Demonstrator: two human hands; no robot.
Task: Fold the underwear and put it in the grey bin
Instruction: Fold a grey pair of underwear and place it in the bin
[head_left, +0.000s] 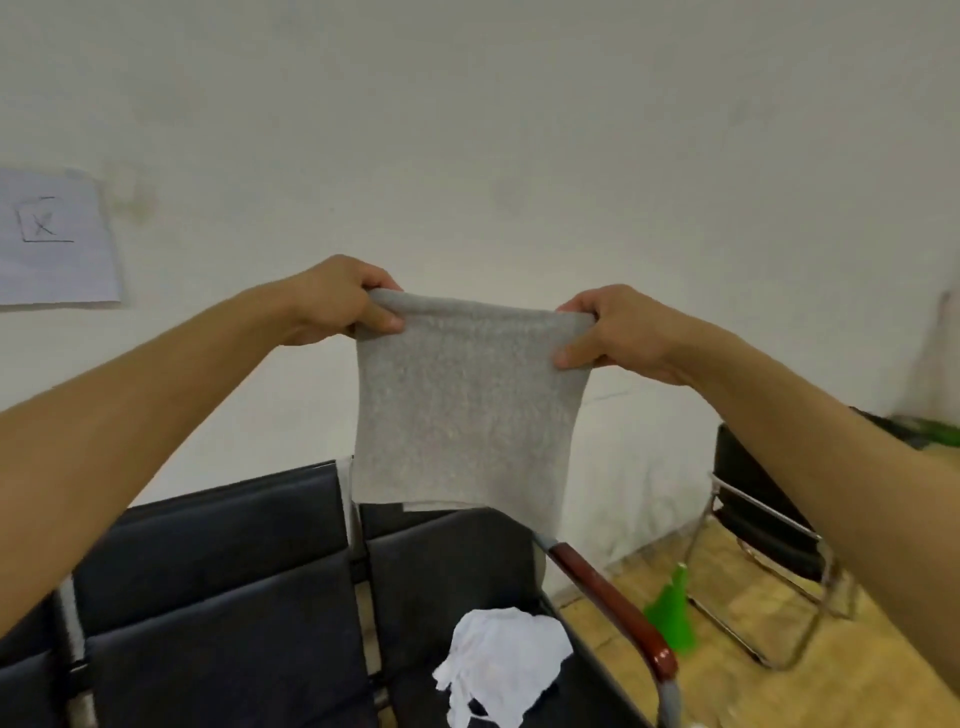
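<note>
I hold a grey underwear piece (465, 405) up in the air in front of the wall, hanging flat as a doubled rectangle. My left hand (345, 301) pinches its top left corner. My right hand (613, 332) pinches its top right corner. The cloth hangs above the black chairs. A crumpled white garment (501, 665) lies on the seat of the right chair below. No grey bin is in view.
A row of black padded chairs (218, 587) with metal frames stands below, one with a red-brown armrest (613, 603). A green cone (672, 616) sits on the wooden floor. Another black chair (763, 519) stands at right. A paper sheet (52, 239) hangs on the wall at left.
</note>
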